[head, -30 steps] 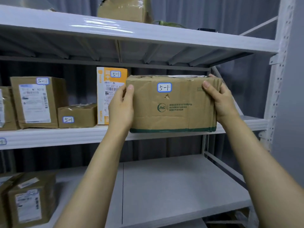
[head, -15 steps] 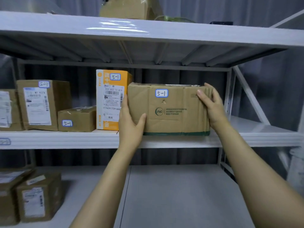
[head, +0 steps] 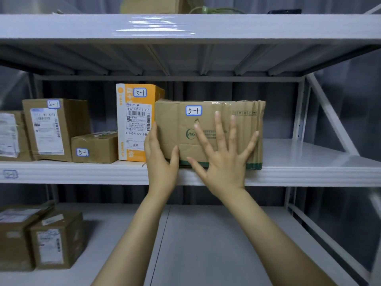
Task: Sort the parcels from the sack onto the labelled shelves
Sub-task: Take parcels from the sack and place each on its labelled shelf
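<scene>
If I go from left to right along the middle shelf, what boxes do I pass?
Brown box cut off at the edge → tall brown box → small brown box → orange box → big brown box.

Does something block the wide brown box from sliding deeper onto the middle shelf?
Nothing visible does. The wide brown box sits on the shelf beside the orange parcel; space behind it is hidden.
</scene>
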